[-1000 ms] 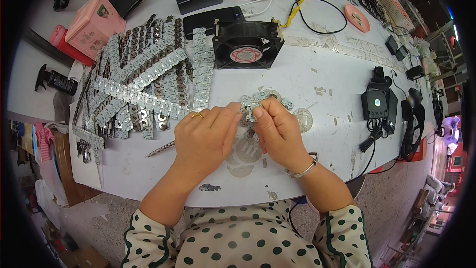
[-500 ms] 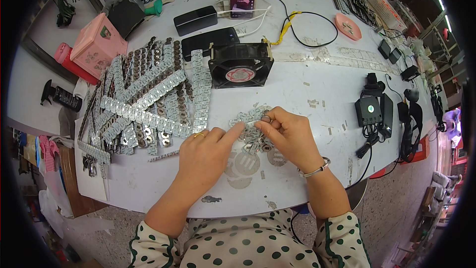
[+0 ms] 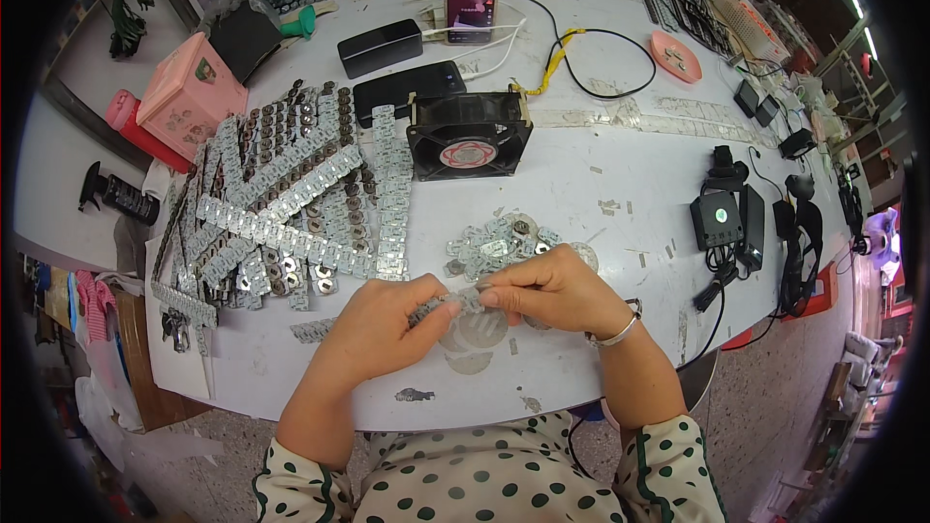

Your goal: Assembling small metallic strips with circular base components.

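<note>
My left hand (image 3: 387, 322) is closed around a linked strip of small silvery metal pieces (image 3: 312, 331). One end of the strip sticks out left of the hand; the other shows between thumb and forefinger. At that end my right hand (image 3: 557, 289), a bracelet on its wrist, pinches a small metal piece, its shape mostly covered by the fingertips. Just beyond my hands lies a loose heap of small metal pieces (image 3: 499, 244). To the left, many similar metal strips (image 3: 281, 218) are piled across one another.
A black cooling fan (image 3: 469, 136) stands behind the heap. Farther back are a propped phone (image 3: 470, 0), black boxes (image 3: 380, 46) and cables. Pink boxes (image 3: 191, 97) and a spray bottle (image 3: 121, 194) sit at left. Black adapters (image 3: 719, 218) lie at right, a pink dish (image 3: 676, 56) beyond.
Both hands have come nearer to me, away from the heap, which is now more exposed. My left hand now grips the strip, and the right fingers meet its end.
</note>
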Demonstrator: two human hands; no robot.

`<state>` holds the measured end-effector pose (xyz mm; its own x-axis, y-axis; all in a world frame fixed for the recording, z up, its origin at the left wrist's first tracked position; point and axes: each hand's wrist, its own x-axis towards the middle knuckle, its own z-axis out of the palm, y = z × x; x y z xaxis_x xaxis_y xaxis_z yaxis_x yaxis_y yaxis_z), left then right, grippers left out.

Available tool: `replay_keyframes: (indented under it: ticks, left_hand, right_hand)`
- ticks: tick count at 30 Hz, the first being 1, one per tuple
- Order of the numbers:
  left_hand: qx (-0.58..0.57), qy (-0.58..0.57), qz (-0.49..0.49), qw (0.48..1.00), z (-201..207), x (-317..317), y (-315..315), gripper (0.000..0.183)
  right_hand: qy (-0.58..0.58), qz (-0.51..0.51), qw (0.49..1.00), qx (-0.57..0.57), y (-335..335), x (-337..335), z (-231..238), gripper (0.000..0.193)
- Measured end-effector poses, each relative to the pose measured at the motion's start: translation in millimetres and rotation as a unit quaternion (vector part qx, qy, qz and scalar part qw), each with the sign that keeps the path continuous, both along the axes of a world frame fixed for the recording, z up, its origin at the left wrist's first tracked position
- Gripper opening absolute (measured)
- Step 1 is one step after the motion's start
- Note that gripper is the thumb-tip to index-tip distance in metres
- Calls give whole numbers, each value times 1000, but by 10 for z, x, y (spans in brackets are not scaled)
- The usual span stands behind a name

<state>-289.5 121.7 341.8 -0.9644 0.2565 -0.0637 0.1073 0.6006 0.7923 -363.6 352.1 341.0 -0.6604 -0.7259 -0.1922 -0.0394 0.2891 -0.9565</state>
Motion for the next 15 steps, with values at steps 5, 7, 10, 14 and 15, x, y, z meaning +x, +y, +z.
replay_keyframes:
  ticks: [5, 7, 10, 14, 15]
  left_hand:
    - [-10, 7, -1, 1000, -17, 3, -44, 14]
    - [32, -18, -10, 999, -42, 18, -58, 13]
    - [20, -20, -33, 999, -1, 26, -49, 19]
    - [48, -71, -38, 996, 35, 13, -71, 18]
    - [92, -101, -37, 990, 98, 4, -71, 18]
  right_hand:
    - [-43, -29, 999, 6, -36, 21, 67, 21]
    - [-39, -15, 999, 16, -24, 9, 66, 23]
    - [-62, 53, 994, 72, -20, -1, 40, 24]
    - [-44, 47, 998, -23, -79, 100, -36, 24]
    - [-59, 31, 997, -40, -90, 119, -41, 23]
